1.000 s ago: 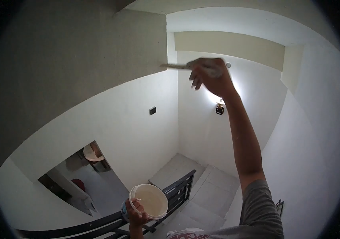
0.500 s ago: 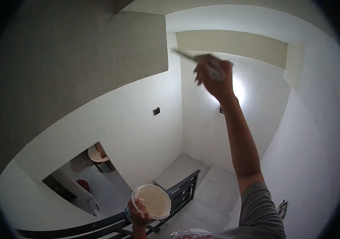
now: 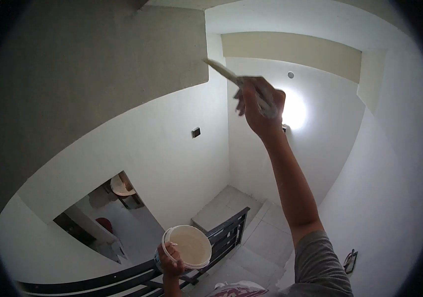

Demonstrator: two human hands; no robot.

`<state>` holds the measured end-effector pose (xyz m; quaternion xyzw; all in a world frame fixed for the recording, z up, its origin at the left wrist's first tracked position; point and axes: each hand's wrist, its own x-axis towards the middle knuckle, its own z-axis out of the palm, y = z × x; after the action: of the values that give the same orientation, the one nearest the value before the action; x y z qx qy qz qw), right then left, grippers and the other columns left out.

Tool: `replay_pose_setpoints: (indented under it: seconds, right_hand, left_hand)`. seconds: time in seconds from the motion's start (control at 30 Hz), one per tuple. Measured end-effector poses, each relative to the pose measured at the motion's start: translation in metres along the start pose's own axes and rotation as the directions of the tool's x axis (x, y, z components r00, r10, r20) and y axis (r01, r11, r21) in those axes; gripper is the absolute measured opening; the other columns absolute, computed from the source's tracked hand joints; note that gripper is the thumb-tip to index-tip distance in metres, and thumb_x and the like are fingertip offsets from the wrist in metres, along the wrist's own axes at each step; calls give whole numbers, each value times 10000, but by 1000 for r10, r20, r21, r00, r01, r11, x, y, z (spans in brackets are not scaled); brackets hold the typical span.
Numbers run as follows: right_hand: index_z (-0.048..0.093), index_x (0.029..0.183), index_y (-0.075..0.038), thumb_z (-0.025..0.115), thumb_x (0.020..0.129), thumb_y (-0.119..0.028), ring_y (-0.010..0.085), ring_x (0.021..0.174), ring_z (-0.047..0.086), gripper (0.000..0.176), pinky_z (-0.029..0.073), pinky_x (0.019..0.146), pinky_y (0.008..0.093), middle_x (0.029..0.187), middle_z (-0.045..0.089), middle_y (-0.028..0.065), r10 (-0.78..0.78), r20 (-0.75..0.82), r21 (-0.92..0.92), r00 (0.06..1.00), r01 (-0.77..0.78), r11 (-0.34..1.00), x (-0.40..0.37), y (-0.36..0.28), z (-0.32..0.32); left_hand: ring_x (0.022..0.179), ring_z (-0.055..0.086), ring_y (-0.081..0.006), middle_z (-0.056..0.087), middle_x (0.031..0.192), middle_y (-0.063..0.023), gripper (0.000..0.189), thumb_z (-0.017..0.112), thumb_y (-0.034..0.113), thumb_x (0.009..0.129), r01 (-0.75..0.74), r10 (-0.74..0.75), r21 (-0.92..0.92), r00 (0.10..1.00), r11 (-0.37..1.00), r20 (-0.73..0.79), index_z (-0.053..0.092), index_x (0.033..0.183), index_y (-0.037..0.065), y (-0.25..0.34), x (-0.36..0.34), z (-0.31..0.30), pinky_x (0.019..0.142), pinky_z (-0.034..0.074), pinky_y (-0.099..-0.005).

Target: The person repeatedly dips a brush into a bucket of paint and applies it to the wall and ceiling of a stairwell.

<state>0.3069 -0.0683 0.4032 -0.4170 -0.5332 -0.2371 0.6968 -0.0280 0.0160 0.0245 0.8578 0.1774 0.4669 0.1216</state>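
Raised high in front of me, my right hand is closed around the handle of a paintbrush. The brush points up and left, its tip at or near the right edge of a grey wall section; whether it touches cannot be made out. Low down, my left hand grips the rim and handle of a white bucket. Pale, cream-coloured paint shows inside, and the bucket is tilted a little toward me.
A dark metal railing runs below and beside the bucket, with tiled stairs beyond it. White walls surround the stairwell, with a bright lamp on the far one. Through an opening at lower left, a round table shows.
My right hand has moved slightly down and left, bringing the brush tip to the grey section's edge. The left hand still holds the bucket, almost in the same place.
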Motion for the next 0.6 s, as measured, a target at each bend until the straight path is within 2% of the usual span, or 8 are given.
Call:
replay_pose_setpoints:
  seconds: [0.13, 0.17, 0.2, 0.33, 0.4, 0.47, 0.53, 0.6]
  right_hand:
    - [646, 912, -2, 629, 858, -32, 193, 483, 629, 64, 498, 508, 293, 606, 645, 92, -86, 272, -162, 958, 134, 978, -24, 25, 21]
    - [668, 935, 41, 565, 927, -56, 129, 524, 649, 142, 532, 493, 257, 638, 650, 64, -8, 407, -177, 914, 87, 980, -30, 27, 10]
    - [668, 935, 41, 565, 927, -56, 129, 524, 649, 142, 532, 493, 257, 638, 650, 64, -2, 404, -175, 915, 80, 981, -39, 26, 5]
    - [657, 998, 72, 544, 957, -38, 135, 545, 650, 163, 531, 483, 272, 706, 670, 103, 63, 109, 12, 992, -65, 998, -40, 12, 5]
    - [647, 1001, 66, 541, 958, -32, 132, 573, 655, 151, 536, 500, 275, 722, 674, 97, -34, 84, -12, 996, 35, 999, -25, 10, 9]
    - [640, 981, 46, 566, 938, -21, 147, 578, 656, 109, 528, 516, 286, 721, 671, 103, -50, 275, -132, 960, 89, 987, -26, 30, 15]
    - [634, 949, 31, 596, 911, -15, 171, 549, 645, 72, 512, 519, 295, 702, 658, 111, 2, 294, -126, 956, 36, 991, -41, 17, 13]
    - [631, 939, 29, 604, 907, -27, 189, 535, 636, 70, 502, 519, 307, 685, 642, 118, 321, 599, -515, 734, 47, 856, -50, 20, 2]
  left_hand:
    - [1048, 520, -371, 613, 913, -188, 619, 314, 466, 991, 12, -12, -9, 1000, 1000, 17, 553, 631, 22, -2, 0, 2, 918, 436, -505]
    - [996, 544, -376, 580, 817, -165, 572, 358, 437, 970, -26, 26, -9, 999, 1000, -35, 527, 605, 31, 1, 3, 6, 904, 431, -510]
    - [944, 568, -381, 547, 720, -143, 532, 401, 408, 950, -66, 65, -4, 993, 998, -93, 500, 578, 40, 1, 5, 6, 890, 425, -514]
    - [973, 560, -383, 550, 723, -149, 527, 406, 408, 937, -39, 37, -38, 998, 999, -59, 510, 582, 34, -4, 4, 8, 892, 423, -517]
    - [974, 562, -371, 565, 734, -150, 484, 432, 379, 912, -69, 63, -79, 995, 994, -79, 504, 579, 35, -4, 4, 8, 888, 423, -518]
    - [967, 564, -368, 573, 739, -149, 469, 435, 366, 907, -74, 69, -55, 994, 996, -86, 503, 579, 37, -6, 4, 12, 883, 424, -518]
    - [960, 566, -364, 581, 744, -147, 454, 439, 352, 901, -82, 78, -29, 992, 996, -97, 502, 579, 38, -3, 4, 12, 878, 425, -519]
    - [968, 570, -361, 588, 744, -144, 380, 480, 312, 854, -76, 74, -32, 996, 997, -45, 507, 587, 43, 1, 7, 6, 880, 426, -520]
